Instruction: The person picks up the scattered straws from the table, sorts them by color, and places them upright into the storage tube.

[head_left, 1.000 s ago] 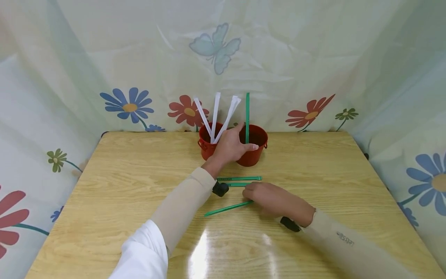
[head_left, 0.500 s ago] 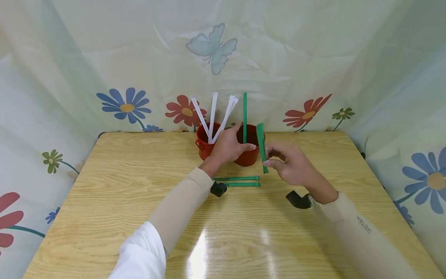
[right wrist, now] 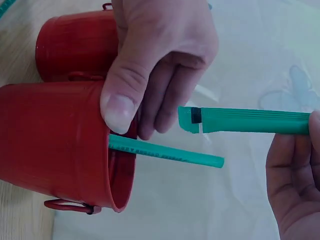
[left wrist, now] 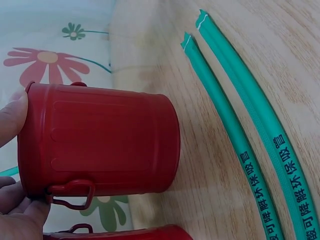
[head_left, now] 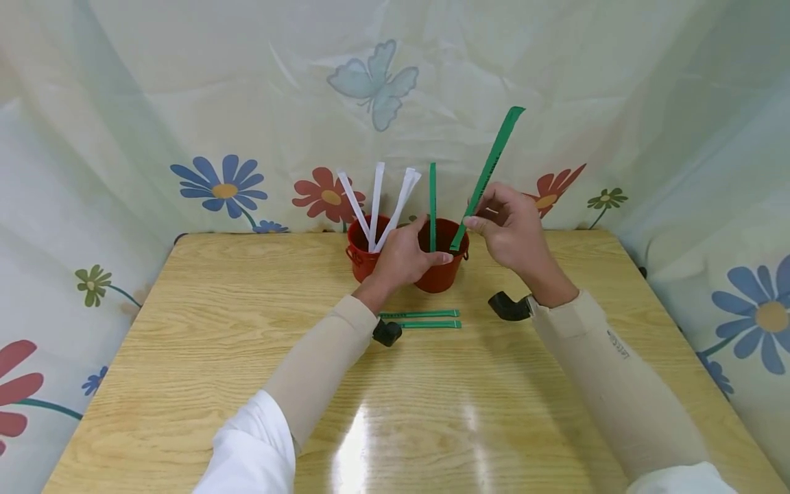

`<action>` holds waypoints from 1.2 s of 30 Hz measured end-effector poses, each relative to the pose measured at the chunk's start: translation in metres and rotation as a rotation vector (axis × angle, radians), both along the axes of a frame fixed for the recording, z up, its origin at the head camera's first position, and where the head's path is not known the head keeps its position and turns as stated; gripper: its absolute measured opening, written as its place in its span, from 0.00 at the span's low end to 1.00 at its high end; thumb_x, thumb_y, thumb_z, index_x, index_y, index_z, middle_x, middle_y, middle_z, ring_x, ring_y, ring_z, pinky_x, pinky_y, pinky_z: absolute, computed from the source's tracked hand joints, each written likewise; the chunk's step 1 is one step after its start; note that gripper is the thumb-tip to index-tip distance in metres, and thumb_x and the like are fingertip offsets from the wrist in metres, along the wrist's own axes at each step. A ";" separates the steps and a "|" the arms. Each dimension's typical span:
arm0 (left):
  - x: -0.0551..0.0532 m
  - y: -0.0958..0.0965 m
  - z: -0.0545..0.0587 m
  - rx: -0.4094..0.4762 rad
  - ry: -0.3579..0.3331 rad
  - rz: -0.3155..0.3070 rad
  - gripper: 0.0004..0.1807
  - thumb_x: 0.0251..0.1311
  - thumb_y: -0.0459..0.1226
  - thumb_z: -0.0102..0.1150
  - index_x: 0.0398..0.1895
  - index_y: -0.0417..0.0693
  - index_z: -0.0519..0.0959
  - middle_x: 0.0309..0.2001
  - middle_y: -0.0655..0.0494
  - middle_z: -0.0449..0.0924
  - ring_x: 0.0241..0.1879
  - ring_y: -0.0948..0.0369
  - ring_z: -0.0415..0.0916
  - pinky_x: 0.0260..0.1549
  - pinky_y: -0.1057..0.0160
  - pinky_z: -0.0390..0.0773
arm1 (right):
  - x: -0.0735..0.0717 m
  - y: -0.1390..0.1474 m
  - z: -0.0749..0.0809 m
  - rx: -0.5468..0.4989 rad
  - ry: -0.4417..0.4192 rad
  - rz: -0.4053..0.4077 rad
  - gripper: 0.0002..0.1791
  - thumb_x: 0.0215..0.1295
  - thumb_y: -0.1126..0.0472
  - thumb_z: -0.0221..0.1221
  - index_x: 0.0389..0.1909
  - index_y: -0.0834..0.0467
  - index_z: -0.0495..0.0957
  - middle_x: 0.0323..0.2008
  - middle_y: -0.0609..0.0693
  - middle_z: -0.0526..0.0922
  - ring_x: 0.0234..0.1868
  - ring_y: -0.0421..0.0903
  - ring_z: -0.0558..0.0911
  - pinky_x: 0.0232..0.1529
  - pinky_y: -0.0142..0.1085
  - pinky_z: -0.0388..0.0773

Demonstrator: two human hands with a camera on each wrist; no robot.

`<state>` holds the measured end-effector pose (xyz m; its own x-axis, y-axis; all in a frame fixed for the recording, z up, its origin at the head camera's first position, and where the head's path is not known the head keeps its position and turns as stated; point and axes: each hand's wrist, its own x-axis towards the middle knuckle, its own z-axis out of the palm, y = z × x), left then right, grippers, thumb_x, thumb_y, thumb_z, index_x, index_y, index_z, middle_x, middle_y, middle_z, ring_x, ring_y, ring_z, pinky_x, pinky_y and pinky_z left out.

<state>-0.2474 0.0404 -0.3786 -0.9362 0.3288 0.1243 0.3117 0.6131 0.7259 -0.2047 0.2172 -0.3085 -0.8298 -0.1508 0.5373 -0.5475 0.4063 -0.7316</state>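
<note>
My left hand [head_left: 407,254] holds the rim of the right red bucket [head_left: 441,278], thumb at the front and fingers on the side toward the other bucket. Inside this bucket one green-wrapped straw [head_left: 433,199] stands upright. Another green-wrapped straw [head_left: 494,161] is pinched between the thumb and fingers of my right hand [head_left: 512,230]; it tilts to the upper right. Its lower end hangs just outside the bucket's mouth in the right wrist view, apart from the rim. Two more wrapped straws, one nearer [left wrist: 270,135] and one beside the bucket [left wrist: 225,120], lie on the table.
A second red bucket [head_left: 363,269], touching or nearly touching the first, holds several white-wrapped straws [head_left: 378,199]. The wooden table [head_left: 247,329] ends at a flowered curtain [head_left: 278,103] behind the buckets. Black wrist mounts [head_left: 509,307] stick out under both wrists.
My right hand has picked up a green straw from the table, raised it and turned it upright beside the right bucket. My left hand has stayed on the rim.
</note>
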 end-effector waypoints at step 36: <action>-0.001 -0.001 0.001 -0.006 0.006 -0.016 0.51 0.53 0.52 0.71 0.76 0.46 0.57 0.69 0.49 0.71 0.63 0.55 0.76 0.61 0.59 0.77 | -0.042 -0.010 -0.046 0.333 -0.200 -0.274 0.09 0.63 0.68 0.61 0.43 0.66 0.78 0.35 0.61 0.84 0.38 0.55 0.84 0.41 0.47 0.83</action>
<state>-0.2485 0.0395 -0.3773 -0.9300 0.3444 0.1280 0.3259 0.6124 0.7202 -0.2466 0.2067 -0.3550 -0.9453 -0.0490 0.3225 -0.2493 0.7462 -0.6173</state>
